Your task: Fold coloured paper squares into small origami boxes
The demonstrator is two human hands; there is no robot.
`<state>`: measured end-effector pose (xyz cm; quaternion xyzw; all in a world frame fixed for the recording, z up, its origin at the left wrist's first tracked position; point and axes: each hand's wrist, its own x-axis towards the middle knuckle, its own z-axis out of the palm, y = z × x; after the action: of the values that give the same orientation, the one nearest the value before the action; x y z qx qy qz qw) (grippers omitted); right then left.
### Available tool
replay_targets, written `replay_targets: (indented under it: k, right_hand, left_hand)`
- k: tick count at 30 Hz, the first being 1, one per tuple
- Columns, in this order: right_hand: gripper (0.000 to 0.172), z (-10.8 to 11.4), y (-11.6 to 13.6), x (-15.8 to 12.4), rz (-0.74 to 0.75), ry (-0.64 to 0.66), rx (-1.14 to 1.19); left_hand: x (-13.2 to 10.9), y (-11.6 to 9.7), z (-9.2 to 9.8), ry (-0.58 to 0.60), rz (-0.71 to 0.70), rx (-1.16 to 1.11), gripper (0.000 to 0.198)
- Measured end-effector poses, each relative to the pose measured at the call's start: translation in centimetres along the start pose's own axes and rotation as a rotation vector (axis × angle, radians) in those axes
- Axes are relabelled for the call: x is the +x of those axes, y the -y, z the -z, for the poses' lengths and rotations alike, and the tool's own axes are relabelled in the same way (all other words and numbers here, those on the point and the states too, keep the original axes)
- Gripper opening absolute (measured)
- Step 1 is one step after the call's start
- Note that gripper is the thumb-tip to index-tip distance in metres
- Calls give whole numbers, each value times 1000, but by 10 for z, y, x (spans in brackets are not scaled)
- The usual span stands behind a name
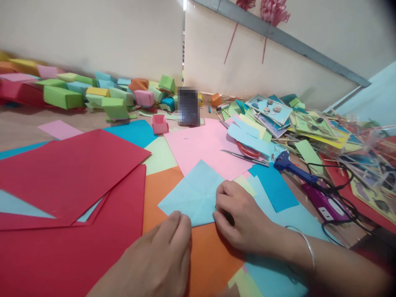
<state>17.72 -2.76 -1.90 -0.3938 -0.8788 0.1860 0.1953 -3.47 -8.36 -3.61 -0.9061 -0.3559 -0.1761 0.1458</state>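
A creased light blue paper square (193, 194) lies on an orange sheet (201, 255) in front of me. My left hand (161, 258) rests at the paper's near edge, fingers curled and pressing down on the fold. My right hand (244, 220), with a silver bangle on its wrist, has its fingers bent and pressed on the paper's right corner. Neither hand lifts the paper off the table.
Large red sheets (71, 173) cover the left. A pink sheet (204, 148), red-handled scissors (247, 153), a blue glue gun (291, 167) and a purple one (324, 204) with cables lie to the right. Folded paper boxes (93, 93) line the wall; picture cards (309, 123) pile up at right.
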Motion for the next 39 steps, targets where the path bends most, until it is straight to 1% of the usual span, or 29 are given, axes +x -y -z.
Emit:
replay_targets:
  k: [2,5,9,15,17,19,21,24,26,29,30,32,34,36,38,39]
  right_hand:
    - [22,0,0,0,1,3,4]
    - [23,-1,-1,0,1,6,-1]
    - [23,-1,-1,1,8,1,-6]
    - [23,-1,-2,1,11,13,-5]
    - [23,-2,-2,2,0,25,1]
    - [23,-1,-1,2,-32,37,3]
    - [20,2,1,2,-100,39,7]
    - [19,10,3,2,-202,62,44]
    - [17,13,1,1,-208,98,86]
    - [13,11,-3,-1,-129,88,91]
    - [11,9,-5,-2,-82,69,47]
    - [6,5,-6,-3,50,21,-129]
    - [15,4,-5,-4,188,-11,-301]
    - [21,7,-1,-7,311,-13,-416]
    - [22,11,5,-11,387,7,-497]
    - [23,13,8,-14,402,17,-538]
  left_hand:
    - [2,-2,2,26,21,-9,41]
    - [2,-4,2,12,20,12,40]
    - [-1,-2,1,33,-7,50,31]
    - [5,3,0,3,-18,-23,32]
    - [7,3,-1,35,-14,-42,31]
    - [9,3,-2,107,1,-59,26]
    - [9,2,-3,175,17,-79,23]
    - [6,1,-4,187,26,-101,21]
    - [5,1,-4,187,25,-103,19]
    - [6,2,-4,185,15,-102,18]
    - [6,2,-4,178,14,-100,17]
    - [8,2,-3,159,17,-106,16]
    - [10,2,-3,167,28,-121,12]
    - [10,1,-2,178,34,-133,9]
    - [10,1,-2,169,27,-132,12]
    - [9,1,-2,150,17,-130,14]
